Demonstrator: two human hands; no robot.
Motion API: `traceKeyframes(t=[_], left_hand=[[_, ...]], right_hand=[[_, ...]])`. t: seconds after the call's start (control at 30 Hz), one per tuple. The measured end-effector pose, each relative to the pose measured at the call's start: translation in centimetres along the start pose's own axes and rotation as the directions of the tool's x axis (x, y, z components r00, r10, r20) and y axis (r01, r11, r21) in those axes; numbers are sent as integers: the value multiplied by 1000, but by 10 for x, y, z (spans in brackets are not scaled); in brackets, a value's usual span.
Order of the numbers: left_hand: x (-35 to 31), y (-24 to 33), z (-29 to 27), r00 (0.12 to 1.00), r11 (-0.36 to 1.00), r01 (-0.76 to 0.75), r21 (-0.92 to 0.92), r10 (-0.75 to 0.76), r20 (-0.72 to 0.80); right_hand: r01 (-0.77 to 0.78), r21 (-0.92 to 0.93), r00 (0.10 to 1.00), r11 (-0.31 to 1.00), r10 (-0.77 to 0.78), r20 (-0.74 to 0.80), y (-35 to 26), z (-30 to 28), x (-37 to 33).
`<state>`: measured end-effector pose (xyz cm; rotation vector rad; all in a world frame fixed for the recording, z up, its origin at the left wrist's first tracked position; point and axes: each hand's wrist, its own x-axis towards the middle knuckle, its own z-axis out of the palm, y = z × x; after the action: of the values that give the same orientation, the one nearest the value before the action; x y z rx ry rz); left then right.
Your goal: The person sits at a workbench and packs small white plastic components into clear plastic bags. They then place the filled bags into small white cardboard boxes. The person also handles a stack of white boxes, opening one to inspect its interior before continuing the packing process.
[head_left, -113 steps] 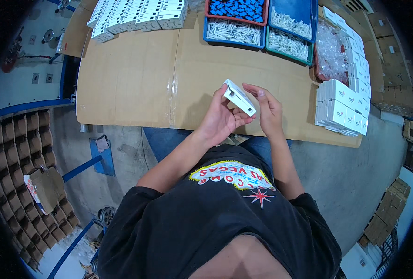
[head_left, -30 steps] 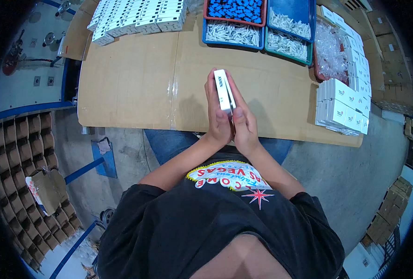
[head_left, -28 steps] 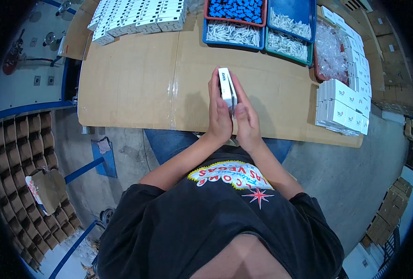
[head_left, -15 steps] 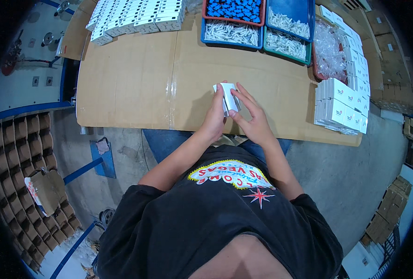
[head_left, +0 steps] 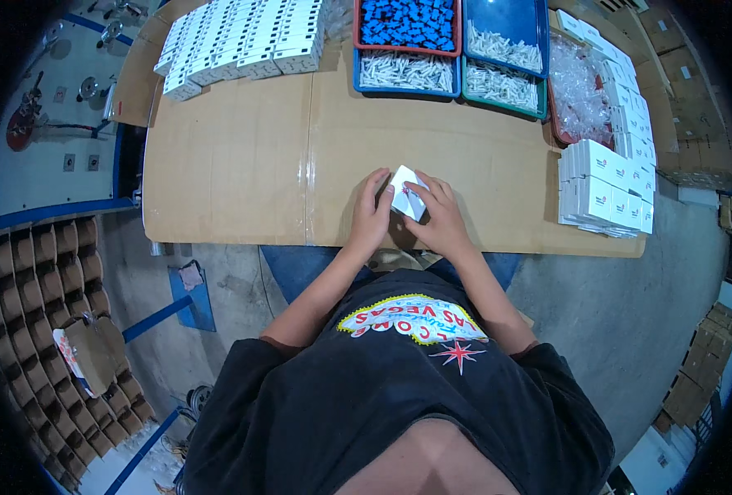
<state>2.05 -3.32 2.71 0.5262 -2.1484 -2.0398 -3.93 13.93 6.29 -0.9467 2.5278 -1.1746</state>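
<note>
A small white cardboard box (head_left: 405, 200) is held between my two hands near the front edge of the table. My left hand (head_left: 371, 216) grips its left side, thumb against the near face. From the right, my right hand (head_left: 442, 216) holds it, with fingers over the top and the thumb low on the near side. The box is tilted, and a small print mark shows on its face. Fingers hide part of its sides.
The cardboard-covered table (head_left: 225, 173) bears rows of white boxes (head_left: 246, 41) at far left. Trays hold blue pieces (head_left: 407, 23) and white pieces (head_left: 407, 73). At right are clear plastic bags (head_left: 579, 91) and stacked flat white boxes (head_left: 601, 188).
The white box has turned in my hands, so a broad printed face now shows instead of its narrow side. My fingers have shifted around it.
</note>
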Motion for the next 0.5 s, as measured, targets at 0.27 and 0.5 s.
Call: traceKeyframes(t=[0.27,0.5], left_hand=[[-1,-18,-21,926,665,-374,646,312,214],[-1,-17,-14,929,596,-364,716,286,234]], right_hand=[[102,-282,993,954,-114,-27,34,23,-1],[42,-181,994,982,-60,-91,40,24,-2]])
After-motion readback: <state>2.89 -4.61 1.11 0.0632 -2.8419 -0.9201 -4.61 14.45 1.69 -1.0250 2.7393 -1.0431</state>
